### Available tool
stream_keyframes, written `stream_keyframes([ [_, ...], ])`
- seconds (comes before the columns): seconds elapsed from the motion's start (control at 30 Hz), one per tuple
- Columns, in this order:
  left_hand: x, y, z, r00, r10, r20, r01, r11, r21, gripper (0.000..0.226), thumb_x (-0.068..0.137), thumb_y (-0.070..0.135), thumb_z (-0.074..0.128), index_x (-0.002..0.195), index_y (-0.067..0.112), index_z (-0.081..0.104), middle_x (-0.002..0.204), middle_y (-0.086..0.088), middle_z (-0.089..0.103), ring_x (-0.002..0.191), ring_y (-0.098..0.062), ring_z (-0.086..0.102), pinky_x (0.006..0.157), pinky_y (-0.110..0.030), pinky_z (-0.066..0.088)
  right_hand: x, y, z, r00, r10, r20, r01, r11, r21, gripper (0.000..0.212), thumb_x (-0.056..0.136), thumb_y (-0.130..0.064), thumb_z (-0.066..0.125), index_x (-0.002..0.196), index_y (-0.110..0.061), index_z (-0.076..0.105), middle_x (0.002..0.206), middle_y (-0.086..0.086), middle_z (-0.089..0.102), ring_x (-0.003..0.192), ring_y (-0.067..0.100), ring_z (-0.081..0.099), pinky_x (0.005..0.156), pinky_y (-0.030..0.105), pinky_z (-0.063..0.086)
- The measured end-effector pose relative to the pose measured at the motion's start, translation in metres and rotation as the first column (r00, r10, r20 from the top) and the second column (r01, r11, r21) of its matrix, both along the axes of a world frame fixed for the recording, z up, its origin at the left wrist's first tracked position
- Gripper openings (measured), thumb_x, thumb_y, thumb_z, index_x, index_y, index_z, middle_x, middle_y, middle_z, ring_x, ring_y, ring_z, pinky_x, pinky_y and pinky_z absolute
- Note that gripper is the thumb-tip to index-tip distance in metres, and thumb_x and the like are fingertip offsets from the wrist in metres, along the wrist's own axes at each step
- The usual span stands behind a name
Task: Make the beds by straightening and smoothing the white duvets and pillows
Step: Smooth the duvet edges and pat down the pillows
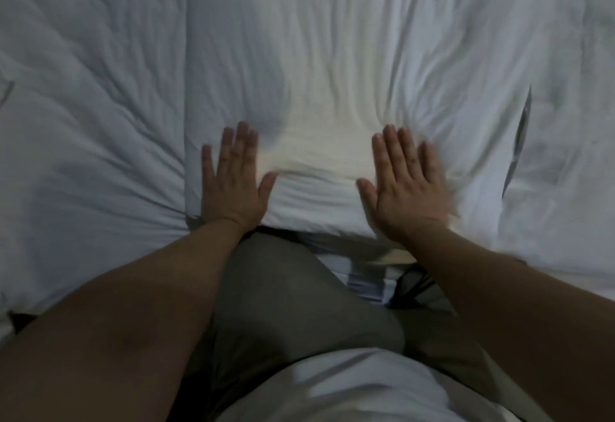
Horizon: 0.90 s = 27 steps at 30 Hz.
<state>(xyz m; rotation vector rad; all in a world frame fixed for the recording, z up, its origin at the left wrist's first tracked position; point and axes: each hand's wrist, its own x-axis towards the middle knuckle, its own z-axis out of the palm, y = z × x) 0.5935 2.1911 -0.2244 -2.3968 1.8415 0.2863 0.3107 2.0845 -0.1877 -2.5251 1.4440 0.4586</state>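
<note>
White pillow [332,89] fills centre of head view, lying flat on the bed, long axis running away from the person. Fabric wrinkled, creases fanning out from near edge; warm yellowish light patch on it between the hands. White duvet [86,105] on either side of pillow, touching it, also creased; left part meets pillow along a straight vertical seam, right part overlaps near a dark fold gap.

Left hand [234,182] palm down on pillow near its left near corner, fingers [241,145] released, straight and close together, thumb spread toward centre. Right hand [404,185] palm down on pillow toward its right side, fingers flat and extended, thumb out toward centre; slightly motion-blurred at outer edge. Neither hand grasps anything, both press flat on fabric. Hands apart, roughly level with each other, light patch between them.

Bare forearms run from lower corners up to hands. Grey trousers [283,288] visible below pillow's near edge, white shirt [349,388] at bottom. Striped mattress edge [362,285] shows under pillow's near edge, between the legs.
</note>
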Motion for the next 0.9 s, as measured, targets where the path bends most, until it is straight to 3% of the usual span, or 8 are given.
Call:
stream_keyframes([
  [0.17,0.009,0.039,0.002,0.968,0.248,-0.037,-0.243,0.964,0.106,0.08,0.101,0.064,0.015,0.162,0.016,-0.005,0.17,-0.001,-0.007,0.156,-0.019,-0.007,0.125,-0.055,0.003,-0.019,0.008,0.011,0.976,-0.217,-0.028,0.217,0.976,-0.002,0.075,0.104,-0.058,0.009,0.162,-0.013,-0.008,0.168,0.005,-0.018,0.154,0.017,-0.022,0.126,0.047,-0.008],
  [0.33,0.002,0.003,0.031,0.921,0.366,-0.133,-0.359,0.93,0.079,0.084,0.098,0.063,0.016,0.162,0.011,-0.001,0.17,-0.006,-0.005,0.157,-0.024,-0.004,0.125,-0.054,0.003,-0.005,-0.003,0.037,0.975,-0.219,0.022,0.219,0.976,0.005,0.072,0.106,-0.054,0.009,0.162,-0.011,-0.007,0.169,0.008,-0.015,0.155,0.02,-0.02,0.124,0.053,-0.008],
  [0.63,-0.009,-0.155,0.106,0.982,0.137,-0.13,-0.156,0.975,-0.156,0.073,0.104,0.054,0.025,0.162,0.012,0.012,0.17,-0.008,0.005,0.157,-0.026,0.003,0.125,-0.053,0.006,0.054,-0.123,0.099,0.984,-0.123,0.131,0.144,0.975,-0.168,0.074,0.102,-0.059,-0.005,0.16,-0.014,-0.013,0.168,0.006,-0.017,0.155,0.022,-0.018,0.126,0.051,-0.004],
  [0.73,-0.014,-0.189,0.119,0.993,0.097,-0.071,-0.104,0.989,-0.103,0.072,0.105,0.056,0.016,0.163,0.016,0.001,0.17,-0.004,-0.006,0.157,-0.022,-0.006,0.126,-0.05,0.001,0.062,-0.147,0.104,0.984,-0.127,0.126,0.148,0.974,-0.171,0.073,0.103,-0.058,-0.004,0.161,-0.014,-0.011,0.169,0.006,-0.015,0.155,0.022,-0.017,0.126,0.051,-0.003],
  [0.9,-0.023,-0.226,0.122,0.998,0.047,-0.05,-0.049,0.998,-0.041,0.07,0.106,0.055,0.015,0.162,0.017,0.0,0.17,-0.002,-0.009,0.156,-0.021,-0.01,0.126,-0.05,-0.001,0.063,-0.17,0.097,0.98,-0.153,0.129,0.168,0.978,-0.12,0.072,0.104,-0.054,0.001,0.161,-0.013,-0.008,0.169,0.006,-0.012,0.156,0.022,-0.014,0.126,0.05,-0.004],
])
